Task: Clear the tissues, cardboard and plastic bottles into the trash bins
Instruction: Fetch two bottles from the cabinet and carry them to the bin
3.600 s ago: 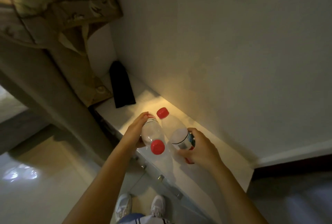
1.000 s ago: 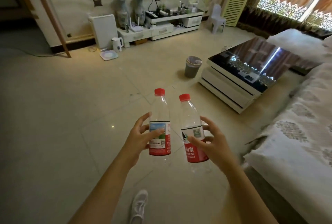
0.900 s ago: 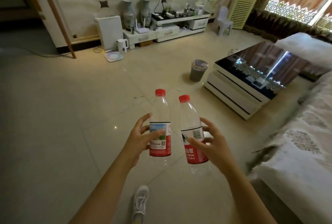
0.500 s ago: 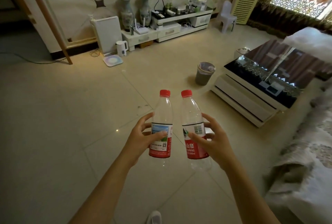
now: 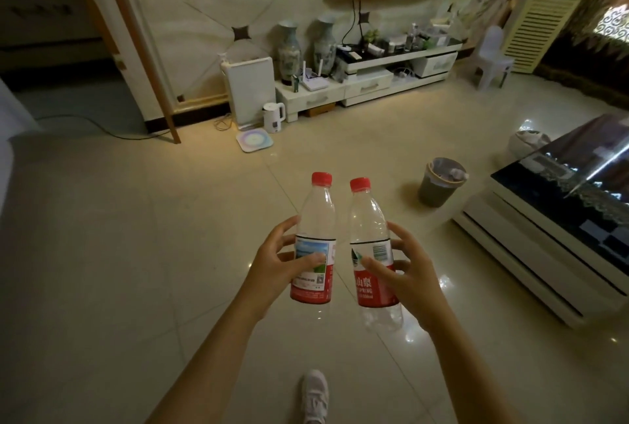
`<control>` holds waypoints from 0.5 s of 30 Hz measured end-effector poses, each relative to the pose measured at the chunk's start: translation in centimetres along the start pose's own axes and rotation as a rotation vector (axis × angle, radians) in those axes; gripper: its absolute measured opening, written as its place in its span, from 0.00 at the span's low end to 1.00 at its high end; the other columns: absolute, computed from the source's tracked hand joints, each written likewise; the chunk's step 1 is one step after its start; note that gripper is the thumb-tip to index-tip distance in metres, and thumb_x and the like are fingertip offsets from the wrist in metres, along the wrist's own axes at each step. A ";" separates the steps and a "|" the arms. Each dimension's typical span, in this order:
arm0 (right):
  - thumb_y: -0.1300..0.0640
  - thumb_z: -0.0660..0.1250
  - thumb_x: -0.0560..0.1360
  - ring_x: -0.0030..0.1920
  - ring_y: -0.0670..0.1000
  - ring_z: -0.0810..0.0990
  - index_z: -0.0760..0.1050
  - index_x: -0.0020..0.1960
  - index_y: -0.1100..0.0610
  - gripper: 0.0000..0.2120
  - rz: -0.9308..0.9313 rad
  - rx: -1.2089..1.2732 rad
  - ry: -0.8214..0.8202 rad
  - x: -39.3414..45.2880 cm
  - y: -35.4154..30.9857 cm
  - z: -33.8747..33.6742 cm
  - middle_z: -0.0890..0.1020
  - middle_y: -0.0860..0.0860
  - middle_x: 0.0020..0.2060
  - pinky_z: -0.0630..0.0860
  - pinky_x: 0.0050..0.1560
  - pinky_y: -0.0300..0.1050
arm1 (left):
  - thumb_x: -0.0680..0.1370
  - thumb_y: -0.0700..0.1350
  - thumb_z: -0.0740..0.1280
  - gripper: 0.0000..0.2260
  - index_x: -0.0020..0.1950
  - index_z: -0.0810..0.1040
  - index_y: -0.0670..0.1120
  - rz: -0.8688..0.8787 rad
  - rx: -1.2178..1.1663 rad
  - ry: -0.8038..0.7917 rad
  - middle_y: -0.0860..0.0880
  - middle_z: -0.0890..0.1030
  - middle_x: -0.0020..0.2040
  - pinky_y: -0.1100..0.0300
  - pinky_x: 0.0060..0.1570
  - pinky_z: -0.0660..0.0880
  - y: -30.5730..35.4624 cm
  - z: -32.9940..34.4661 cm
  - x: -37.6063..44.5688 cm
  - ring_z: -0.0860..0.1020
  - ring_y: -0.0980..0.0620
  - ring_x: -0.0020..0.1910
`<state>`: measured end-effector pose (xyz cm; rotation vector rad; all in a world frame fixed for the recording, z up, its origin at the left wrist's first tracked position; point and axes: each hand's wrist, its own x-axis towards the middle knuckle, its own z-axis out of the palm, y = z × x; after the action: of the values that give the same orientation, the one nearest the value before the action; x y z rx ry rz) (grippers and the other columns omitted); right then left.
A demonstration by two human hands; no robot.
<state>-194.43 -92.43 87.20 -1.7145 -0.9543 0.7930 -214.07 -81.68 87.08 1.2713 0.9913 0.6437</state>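
— Holding anything, operator?
— Your left hand (image 5: 276, 265) grips one plastic bottle (image 5: 315, 243) upright, fingers curled round its label; your right hand (image 5: 406, 274) grips the second bottle (image 5: 372, 253) likewise, just beside the first.
— Bin location?
— The trash bin (image 5: 439, 182) stands on the floor at two o'clock, near the coffee table (image 5: 531, 219).

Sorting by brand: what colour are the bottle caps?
Both caps are red, seen in the head view.
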 end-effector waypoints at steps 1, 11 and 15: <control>0.52 0.73 0.68 0.49 0.52 0.81 0.63 0.69 0.42 0.33 -0.004 -0.001 -0.005 2.3 -0.2 0.1 0.76 0.48 0.56 0.82 0.42 0.48 | 0.67 0.46 0.77 0.35 0.69 0.66 0.60 -0.001 0.002 0.012 0.52 0.76 0.62 0.44 0.55 0.78 0.6 -0.2 2.0 0.78 0.50 0.57; 0.52 0.73 0.69 0.50 0.52 0.80 0.62 0.70 0.43 0.34 -0.041 -0.003 -0.051 21.7 -4.2 2.3 0.76 0.49 0.58 0.81 0.44 0.49 | 0.68 0.47 0.76 0.32 0.67 0.66 0.63 0.039 -0.011 0.046 0.56 0.76 0.60 0.49 0.53 0.79 6.5 -3.6 19.0 0.78 0.53 0.55; 0.49 0.72 0.67 0.50 0.52 0.80 0.62 0.70 0.44 0.35 -0.031 -0.015 -0.035 28.3 -4.8 3.5 0.76 0.49 0.58 0.82 0.44 0.48 | 0.67 0.48 0.76 0.32 0.67 0.66 0.63 0.047 0.001 0.032 0.56 0.75 0.60 0.48 0.54 0.79 8.0 -4.9 26.2 0.78 0.54 0.55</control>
<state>-184.99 -65.11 88.53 -1.7001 -1.0105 0.7992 -205.31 -55.26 88.41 1.2918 0.9898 0.7018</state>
